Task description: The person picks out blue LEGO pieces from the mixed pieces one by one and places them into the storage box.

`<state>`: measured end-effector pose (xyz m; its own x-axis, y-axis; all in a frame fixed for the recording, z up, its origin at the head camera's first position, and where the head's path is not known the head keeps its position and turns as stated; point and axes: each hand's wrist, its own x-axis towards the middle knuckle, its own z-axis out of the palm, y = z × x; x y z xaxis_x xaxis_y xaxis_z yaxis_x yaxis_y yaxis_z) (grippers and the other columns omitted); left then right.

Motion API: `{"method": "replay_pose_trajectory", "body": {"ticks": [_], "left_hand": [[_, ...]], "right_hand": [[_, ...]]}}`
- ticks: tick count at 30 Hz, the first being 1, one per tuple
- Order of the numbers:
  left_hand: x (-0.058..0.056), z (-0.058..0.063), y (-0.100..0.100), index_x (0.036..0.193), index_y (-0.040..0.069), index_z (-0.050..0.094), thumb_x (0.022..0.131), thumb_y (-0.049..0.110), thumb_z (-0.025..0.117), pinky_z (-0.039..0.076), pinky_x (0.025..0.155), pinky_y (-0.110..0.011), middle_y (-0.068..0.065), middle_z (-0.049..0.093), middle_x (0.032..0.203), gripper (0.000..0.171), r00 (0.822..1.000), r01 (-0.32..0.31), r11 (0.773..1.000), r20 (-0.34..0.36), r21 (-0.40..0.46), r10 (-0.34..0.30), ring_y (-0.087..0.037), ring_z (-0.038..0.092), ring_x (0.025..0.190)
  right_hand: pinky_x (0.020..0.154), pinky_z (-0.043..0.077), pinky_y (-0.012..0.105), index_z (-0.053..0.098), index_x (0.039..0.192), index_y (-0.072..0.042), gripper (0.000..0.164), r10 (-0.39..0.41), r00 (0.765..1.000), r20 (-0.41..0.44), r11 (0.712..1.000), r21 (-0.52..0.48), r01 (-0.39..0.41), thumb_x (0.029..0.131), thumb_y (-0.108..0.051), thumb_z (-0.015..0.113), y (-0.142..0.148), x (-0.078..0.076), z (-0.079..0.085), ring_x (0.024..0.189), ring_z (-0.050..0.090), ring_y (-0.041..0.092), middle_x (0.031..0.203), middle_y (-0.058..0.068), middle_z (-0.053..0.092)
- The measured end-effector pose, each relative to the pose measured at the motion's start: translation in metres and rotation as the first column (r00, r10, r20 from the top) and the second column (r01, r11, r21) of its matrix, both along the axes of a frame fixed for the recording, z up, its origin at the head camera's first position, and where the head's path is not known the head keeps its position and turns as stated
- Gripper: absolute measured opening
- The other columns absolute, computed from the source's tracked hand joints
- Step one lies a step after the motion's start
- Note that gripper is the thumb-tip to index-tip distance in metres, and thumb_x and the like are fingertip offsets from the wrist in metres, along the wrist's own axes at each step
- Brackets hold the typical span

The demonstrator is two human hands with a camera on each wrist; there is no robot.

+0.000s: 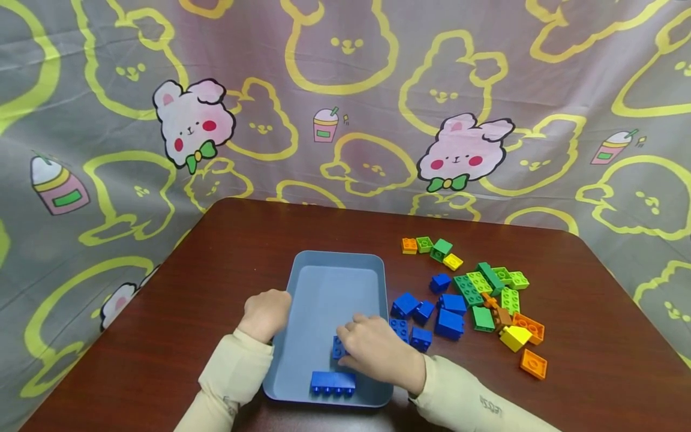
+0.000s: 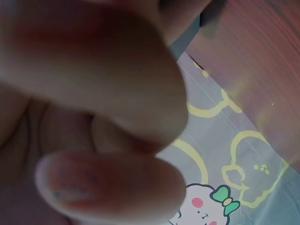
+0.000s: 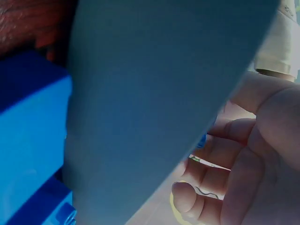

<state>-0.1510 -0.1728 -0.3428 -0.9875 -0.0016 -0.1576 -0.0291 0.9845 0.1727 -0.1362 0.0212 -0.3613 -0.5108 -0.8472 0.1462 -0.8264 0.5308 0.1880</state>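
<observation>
A shallow blue-grey tray (image 1: 340,282) lies on the table. Over its front part my right hand (image 1: 378,348) grips a blue toy brick (image 1: 338,347), mostly covered by the fingers. In the right wrist view, the tray wall (image 3: 150,103) hides much of that grip; just a sliver of blue brick (image 3: 202,140) shows by the fingers. A long blue brick (image 1: 333,383) lies on its side at the tray's front. At the tray's left rim is my left hand (image 1: 267,315), its fingers curled. Whether they pinch the rim I cannot tell.
Several loose blue bricks (image 1: 450,324) lie right of the tray, the nearest close to its wall. Beyond them are green bricks (image 1: 468,290), orange bricks (image 1: 534,364) and yellow bricks (image 1: 515,338). A patterned curtain (image 1: 372,120) hangs behind the brown table (image 1: 232,240).
</observation>
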Motion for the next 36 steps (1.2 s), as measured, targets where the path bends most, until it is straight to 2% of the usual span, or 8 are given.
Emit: {"method": "replay_pose_trajectory", "body": {"ticks": [6,11,18,24,32,36], "left_hand": [[-0.001,-0.001,0.000,0.058,0.006,0.058,0.087,0.010,0.048,0.051,0.055,-0.045,-0.016,0.064,0.064,0.031,1.000,0.007,1.000,-0.006,-0.012,-0.007,-0.022,0.057,0.057],[0.000,-0.001,0.000,0.052,0.009,0.049,0.087,0.009,0.048,0.048,0.052,-0.040,-0.012,0.056,0.056,0.035,1.000,0.009,1.000,-0.005,-0.010,-0.009,-0.021,0.053,0.053],[-0.002,-0.003,-0.001,0.053,0.008,0.051,0.087,0.009,0.049,0.047,0.051,-0.040,-0.011,0.056,0.057,0.034,1.000,0.011,1.000,-0.001,-0.015,-0.011,-0.020,0.053,0.053],[-0.002,-0.002,-0.001,0.051,0.011,0.044,0.087,0.010,0.049,0.044,0.049,-0.037,-0.008,0.049,0.053,0.037,1.000,0.008,1.000,-0.003,-0.009,-0.008,-0.020,0.051,0.052],[0.000,0.000,0.000,0.052,0.009,0.050,0.086,0.009,0.050,0.049,0.051,-0.041,-0.012,0.058,0.057,0.034,1.000,0.013,1.000,-0.018,-0.011,-0.013,-0.020,0.054,0.052],[0.001,-0.001,0.000,0.049,0.011,0.044,0.086,0.009,0.050,0.046,0.048,-0.038,-0.007,0.048,0.050,0.038,1.000,0.016,1.000,-0.024,-0.006,-0.016,-0.019,0.051,0.050]], "right_hand": [[0.041,0.044,0.023,0.066,0.079,-0.013,0.032,0.005,0.999,-0.048,1.000,0.023,-0.004,0.075,-0.044,0.070,-0.003,-0.002,-0.002,0.056,0.055,0.011,0.067,-0.003,0.070],[0.041,0.046,0.023,0.067,0.078,-0.014,0.033,0.009,0.998,-0.058,1.000,0.030,-0.007,0.074,-0.046,0.070,-0.006,-0.003,-0.004,0.054,0.054,0.011,0.065,-0.004,0.069],[0.039,0.046,0.022,0.066,0.077,-0.014,0.034,0.014,0.999,-0.049,0.999,0.053,-0.011,0.075,-0.048,0.069,-0.010,-0.004,-0.008,0.052,0.054,0.010,0.063,-0.005,0.068],[0.038,0.046,0.021,0.065,0.076,-0.015,0.033,0.019,0.999,-0.046,0.998,0.064,-0.016,0.075,-0.047,0.069,-0.009,-0.006,-0.012,0.051,0.054,0.009,0.061,-0.005,0.066],[0.041,0.049,0.023,0.064,0.075,-0.014,0.032,0.021,1.000,-0.008,0.998,0.056,-0.020,0.074,-0.045,0.070,-0.010,-0.008,-0.013,0.053,0.057,0.009,0.062,-0.004,0.067],[0.042,0.050,0.023,0.065,0.076,-0.013,0.031,0.032,0.999,0.020,0.998,0.052,-0.033,0.075,-0.043,0.070,-0.011,-0.007,-0.013,0.054,0.057,0.009,0.062,-0.003,0.067]]}}
